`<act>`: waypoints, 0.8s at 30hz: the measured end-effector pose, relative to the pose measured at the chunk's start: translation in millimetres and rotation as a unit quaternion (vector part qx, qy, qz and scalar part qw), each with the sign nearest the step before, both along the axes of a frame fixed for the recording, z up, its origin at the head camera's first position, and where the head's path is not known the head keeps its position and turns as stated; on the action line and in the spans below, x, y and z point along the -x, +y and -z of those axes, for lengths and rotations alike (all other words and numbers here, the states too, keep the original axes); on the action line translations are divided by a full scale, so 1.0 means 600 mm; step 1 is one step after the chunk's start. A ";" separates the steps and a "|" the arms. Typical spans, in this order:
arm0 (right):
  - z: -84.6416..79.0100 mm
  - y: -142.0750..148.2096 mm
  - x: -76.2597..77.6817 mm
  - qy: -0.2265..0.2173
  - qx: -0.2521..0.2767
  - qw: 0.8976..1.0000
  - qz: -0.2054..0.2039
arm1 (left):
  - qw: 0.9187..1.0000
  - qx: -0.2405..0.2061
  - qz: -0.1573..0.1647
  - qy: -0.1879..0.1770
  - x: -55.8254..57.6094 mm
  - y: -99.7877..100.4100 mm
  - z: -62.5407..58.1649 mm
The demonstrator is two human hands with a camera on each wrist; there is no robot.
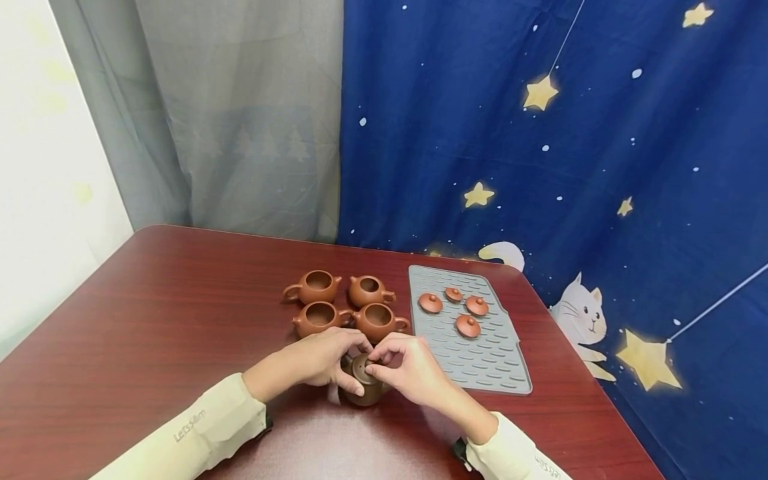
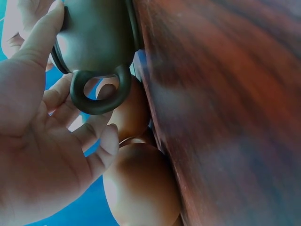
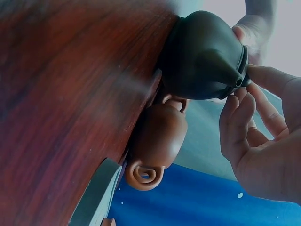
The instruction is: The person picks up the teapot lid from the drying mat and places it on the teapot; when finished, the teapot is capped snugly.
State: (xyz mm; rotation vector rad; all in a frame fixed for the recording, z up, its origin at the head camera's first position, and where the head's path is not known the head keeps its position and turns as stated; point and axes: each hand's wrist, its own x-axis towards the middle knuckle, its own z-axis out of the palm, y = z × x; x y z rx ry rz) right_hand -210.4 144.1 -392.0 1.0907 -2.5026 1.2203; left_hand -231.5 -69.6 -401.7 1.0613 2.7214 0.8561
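A dark teapot is standing upright on the near part of the desk, well apart from the far edge, and both hands are meeting at it. Its long axis, handle to spout, is running roughly parallel to the far edge: the handle is pointing toward the desk's left edge, nearer the left hand, and the spout toward the right edge, nearer the right hand. The left hand is gripping the pot, its thumb touching near the rim; the right is pinching the knob of the lid, which appears to be sitting on the opening. Four lidless orange teapots are standing between this pot and the far edge. Along the right edge, a grey mat is carrying four orange lids.
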 end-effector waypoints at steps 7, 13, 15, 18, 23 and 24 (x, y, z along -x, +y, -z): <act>0.002 0.002 0.001 0.001 -0.006 1.000 0.001 | 1.000 -0.006 -0.001 -0.006 0.001 0.000 0.002; 0.001 0.004 0.001 -0.008 -0.003 1.000 -0.003 | 1.000 -0.013 0.002 -0.009 0.002 -0.001 0.004; 0.000 0.005 0.001 -0.013 -0.004 1.000 -0.004 | 1.000 -0.016 0.006 -0.011 0.003 -0.001 0.005; 0.000 0.009 0.001 -0.020 -0.006 1.000 -0.004 | 1.000 -0.017 0.008 -0.012 0.004 -0.001 0.005; -0.001 0.013 0.001 -0.028 -0.005 1.000 -0.003 | 1.000 -0.003 0.005 -0.003 0.004 -0.003 0.002; -0.001 0.014 0.001 -0.030 -0.004 1.000 -0.004 | 1.000 0.004 0.004 0.002 0.003 -0.003 0.001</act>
